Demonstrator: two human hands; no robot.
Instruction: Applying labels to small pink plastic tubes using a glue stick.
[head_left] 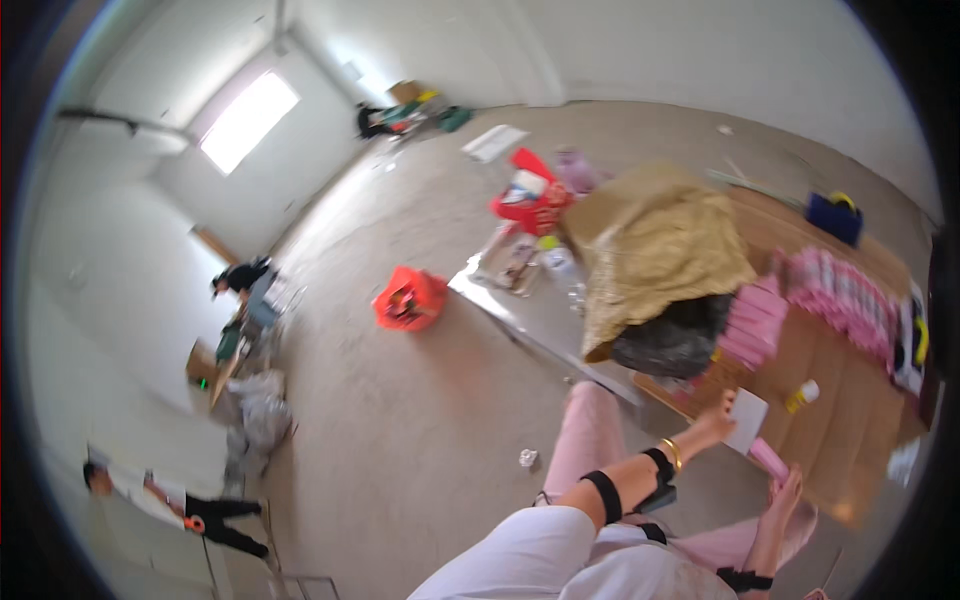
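Observation:
My left hand [714, 416] is closed on a flat white rectangular card [745, 420], held above the cardboard-covered work surface [825, 455]. Close by, my right hand [787, 489] pinches a narrow pink piece [768, 459], whose upper end is near the card's lower edge; whether the two touch, I cannot tell. Just past the card lies a small yellow bottle with a white cap [803, 396]. Farther back is a pile of pink pieces [755, 325], and to its right a long row of pink patterned items [845, 303].
A large tan sack with black lining [660, 255] covers the table's middle. A clear bottle [562, 265] and a red bag [535, 195] are left of it. On the floor sits an orange-red bag [410, 300]. Two people [185, 510] are at the left, among cartons and bags.

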